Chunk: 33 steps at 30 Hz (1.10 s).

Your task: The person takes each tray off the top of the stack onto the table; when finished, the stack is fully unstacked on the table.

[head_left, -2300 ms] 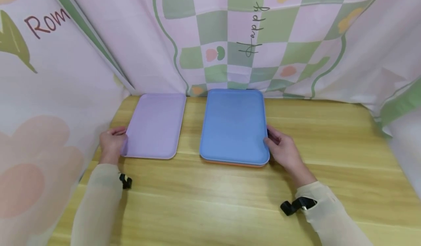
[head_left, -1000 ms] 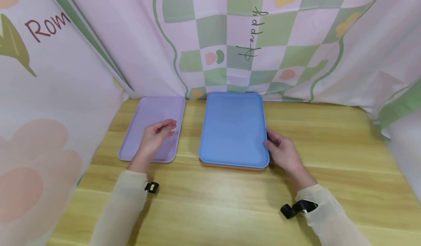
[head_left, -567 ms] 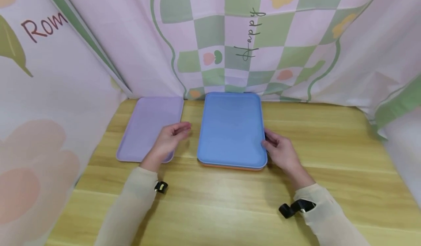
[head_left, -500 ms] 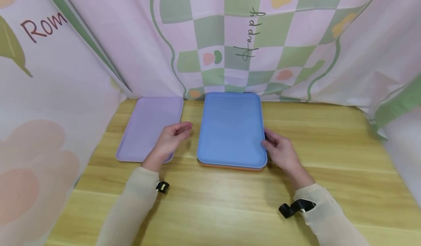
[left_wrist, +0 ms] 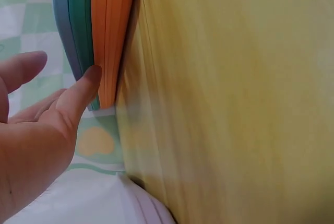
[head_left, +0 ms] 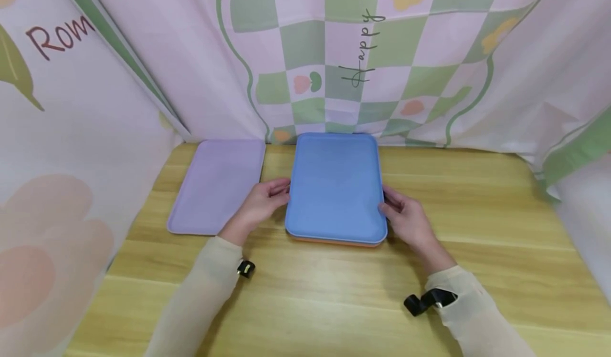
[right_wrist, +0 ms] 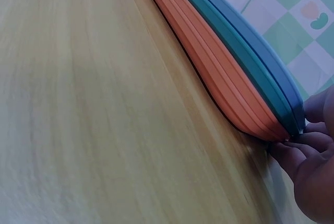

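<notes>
A blue tray [head_left: 336, 187] lies on top of a stack at the back middle of the table. Under it, the left wrist view shows a teal tray [left_wrist: 80, 15] and orange trays [left_wrist: 112, 31]. My right hand [head_left: 409, 219] grips the stack's right edge, thumb at the blue rim and fingers along the side and low near the table. On the other side, my left hand [head_left: 258, 206] has its fingers extended to the stack's left edge. In the left wrist view one fingertip meets the teal and orange sides, while the thumb stands apart.
A lilac tray [head_left: 215, 187] lies flat to the left, partly behind my left hand. The wooden table [head_left: 324, 304] ends at a checked curtain [head_left: 343, 81] close behind the trays. Another printed curtain [head_left: 71, 160] borders the left side.
My left hand has let go of the lilac tray's left edge and moved right across it to the stack's left side. My right hand has stayed at the stack's right edge.
</notes>
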Available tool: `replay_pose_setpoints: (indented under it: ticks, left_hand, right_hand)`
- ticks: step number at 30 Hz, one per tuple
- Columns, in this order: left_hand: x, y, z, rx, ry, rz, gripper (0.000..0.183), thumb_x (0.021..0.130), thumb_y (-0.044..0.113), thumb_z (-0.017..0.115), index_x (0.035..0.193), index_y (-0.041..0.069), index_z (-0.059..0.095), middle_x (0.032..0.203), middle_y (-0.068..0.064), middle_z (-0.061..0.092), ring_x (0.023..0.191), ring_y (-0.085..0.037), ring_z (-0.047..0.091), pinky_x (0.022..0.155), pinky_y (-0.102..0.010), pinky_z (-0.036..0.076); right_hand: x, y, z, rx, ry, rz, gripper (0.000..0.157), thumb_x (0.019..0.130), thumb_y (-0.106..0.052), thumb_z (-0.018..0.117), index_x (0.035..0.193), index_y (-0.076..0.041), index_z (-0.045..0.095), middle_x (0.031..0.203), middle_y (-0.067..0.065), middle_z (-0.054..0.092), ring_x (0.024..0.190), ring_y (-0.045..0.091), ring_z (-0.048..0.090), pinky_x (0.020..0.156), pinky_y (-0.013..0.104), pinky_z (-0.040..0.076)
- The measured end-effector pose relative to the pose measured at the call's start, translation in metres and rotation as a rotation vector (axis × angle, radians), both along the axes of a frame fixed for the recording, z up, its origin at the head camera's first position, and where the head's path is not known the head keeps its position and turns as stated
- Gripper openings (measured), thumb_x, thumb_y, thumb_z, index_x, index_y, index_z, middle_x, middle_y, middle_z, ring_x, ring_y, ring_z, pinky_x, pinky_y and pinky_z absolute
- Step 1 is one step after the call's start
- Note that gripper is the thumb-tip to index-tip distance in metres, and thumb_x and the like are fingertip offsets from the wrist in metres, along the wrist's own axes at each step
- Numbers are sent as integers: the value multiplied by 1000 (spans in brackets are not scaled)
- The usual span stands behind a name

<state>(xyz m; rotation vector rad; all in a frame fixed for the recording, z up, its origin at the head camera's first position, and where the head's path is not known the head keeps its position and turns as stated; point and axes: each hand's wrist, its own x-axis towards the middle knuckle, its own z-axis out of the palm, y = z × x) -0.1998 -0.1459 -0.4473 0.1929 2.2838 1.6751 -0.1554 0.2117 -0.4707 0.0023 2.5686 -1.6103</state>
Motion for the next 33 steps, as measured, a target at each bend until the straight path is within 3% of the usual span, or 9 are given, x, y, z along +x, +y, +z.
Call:
replay_pose_setpoints:
  ticks: [9,23,27,33]
  left_hand:
    - [-2,3,-6,26,-64,-11,60,105,-3,63,160,-9,42,160,-32,50,151,-42,51,123,-47,48]
    - [-5,-2,-11,-24,-47,7,57,103,-3,64,158,-8,47,157,-30,55,150,-40,53,123,-46,48]
    - [-3,-9,-7,-47,-41,15,58,102,-3,65,158,-7,48,157,-30,55,149,-41,54,123,-46,49]
    - [2,-19,-4,-48,-44,37,58,102,-5,63,157,-8,47,157,-31,54,149,-42,54,123,-46,48]
  right_hand:
    - [-1,1,-1,-24,-6,-5,56,112,-12,58,164,0,41,163,28,48,150,40,52,103,10,51]
    - [-4,-6,4,-56,-16,-10,56,111,-8,58,162,3,41,163,28,48,152,40,49,102,7,49]
    - [-6,-14,5,-42,-14,-11,55,111,-9,59,162,2,43,162,27,50,150,38,51,106,13,51]
    - [-9,-26,5,-34,-18,1,55,110,-9,60,162,2,45,162,26,50,150,37,52,114,33,51]
